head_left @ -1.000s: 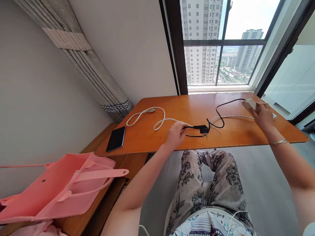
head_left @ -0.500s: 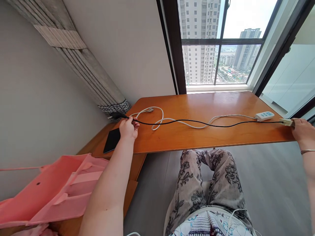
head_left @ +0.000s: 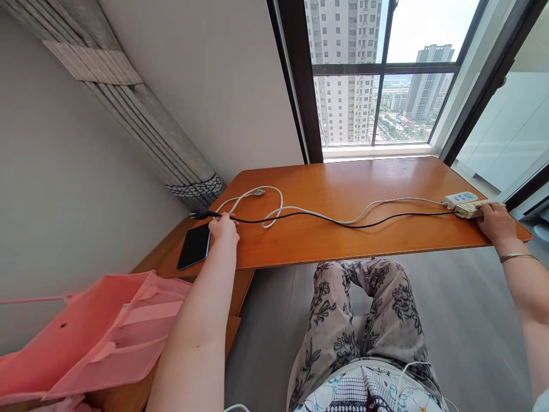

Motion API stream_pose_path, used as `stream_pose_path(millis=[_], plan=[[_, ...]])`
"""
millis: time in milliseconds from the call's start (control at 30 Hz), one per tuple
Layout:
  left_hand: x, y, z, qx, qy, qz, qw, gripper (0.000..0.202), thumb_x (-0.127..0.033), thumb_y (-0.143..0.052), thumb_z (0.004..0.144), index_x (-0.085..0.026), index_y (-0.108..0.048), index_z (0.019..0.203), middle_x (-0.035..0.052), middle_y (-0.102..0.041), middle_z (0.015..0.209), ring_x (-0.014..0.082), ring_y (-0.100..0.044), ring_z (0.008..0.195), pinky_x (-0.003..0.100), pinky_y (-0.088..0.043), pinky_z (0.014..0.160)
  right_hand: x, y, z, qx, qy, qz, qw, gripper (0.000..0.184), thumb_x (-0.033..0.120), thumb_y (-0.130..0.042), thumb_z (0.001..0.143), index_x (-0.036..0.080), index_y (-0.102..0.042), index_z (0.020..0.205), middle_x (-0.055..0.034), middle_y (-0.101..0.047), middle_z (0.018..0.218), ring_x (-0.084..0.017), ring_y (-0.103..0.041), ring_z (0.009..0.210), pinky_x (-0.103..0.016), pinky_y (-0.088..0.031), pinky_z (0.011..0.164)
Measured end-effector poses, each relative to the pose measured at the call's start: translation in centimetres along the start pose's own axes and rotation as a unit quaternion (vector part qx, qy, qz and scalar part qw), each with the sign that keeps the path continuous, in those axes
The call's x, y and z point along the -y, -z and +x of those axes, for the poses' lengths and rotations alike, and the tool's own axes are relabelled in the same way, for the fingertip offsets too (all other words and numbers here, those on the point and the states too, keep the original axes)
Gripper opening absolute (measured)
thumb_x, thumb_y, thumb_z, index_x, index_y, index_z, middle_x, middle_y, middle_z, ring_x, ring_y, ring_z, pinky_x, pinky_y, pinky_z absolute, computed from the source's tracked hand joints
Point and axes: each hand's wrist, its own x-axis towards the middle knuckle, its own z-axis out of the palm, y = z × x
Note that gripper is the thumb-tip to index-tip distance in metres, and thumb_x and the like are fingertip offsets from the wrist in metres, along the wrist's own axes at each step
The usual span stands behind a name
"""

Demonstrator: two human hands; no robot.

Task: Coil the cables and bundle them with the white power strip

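A thin black cable point(head_left: 343, 222) stretches across the wooden table point(head_left: 343, 183). My left hand point(head_left: 223, 228) is closed on its black plug end point(head_left: 201, 215) at the table's left edge. At the far right, my right hand point(head_left: 495, 222) grips the cable's beige adapter block point(head_left: 469, 210), which rests on the table. A white power strip point(head_left: 461, 199) lies just behind that block, and its white cord point(head_left: 300, 210) runs leftward in loops beside the black cable.
A dark phone point(head_left: 194, 246) lies at the table's left front corner, next to my left hand. A pink bag point(head_left: 98, 337) sits on a lower wooden surface at the left. Behind the table is a window; my knees are under its front edge.
Both hands pulled apart, drawing the tangled black cable out straight across the table. Since half a second ago the right hand came back in and set the adapter block by the power strip.
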Motion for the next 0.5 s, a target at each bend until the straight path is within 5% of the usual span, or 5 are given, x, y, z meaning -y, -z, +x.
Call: stream_pose_path(millis=[200, 400, 500], plan=[[-0.2, 0.3, 0.7, 0.013, 0.147, -0.021, 0.989, 0.024, 0.003, -0.049, 0.083, -0.016, -0.045, 0.068, -0.004, -0.051, 0.059, 0.0028, -0.036, 0.045, 0.012, -0.033, 0.043, 0.2, 0.7, 0.0, 0.02, 0.004, 0.034, 0.999, 0.029, 0.029, -0.057, 0.087, 0.019, -0.065, 0.113, -0.0272, -0.06, 0.129, -0.036, -0.059, 0.12, -0.043, -0.052, 0.087], [0.5, 0.2, 1.0, 0.057, 0.16, -0.031, 0.985, 0.022, 0.0, -0.05, 0.081, -0.014, -0.046, 0.065, 0.0006, -0.056, 0.062, 0.0024, -0.038, 0.045, 0.011, -0.038, 0.045, 1.8, 1.0, 0.3, -0.05, -0.01, 0.051, 0.997, 0.028, 0.025, -0.044, 0.089, 0.016, -0.066, 0.106, -0.0297, -0.064, 0.121, -0.039, -0.059, 0.117, -0.048, -0.05, 0.087], [1.1, 0.3, 1.6, 0.064, 0.142, -0.009, 0.988, 0.02, -0.004, -0.051, 0.08, -0.016, -0.045, 0.066, -0.0014, -0.049, 0.057, 0.005, -0.04, 0.047, 0.015, -0.041, 0.047, 3.8, 1.0, 0.7, -0.108, 0.05, 0.121, 0.985, 0.025, 0.027, -0.045, 0.088, 0.019, -0.065, 0.102, -0.0267, -0.065, 0.118, -0.04, -0.058, 0.118, -0.052, -0.049, 0.09]])
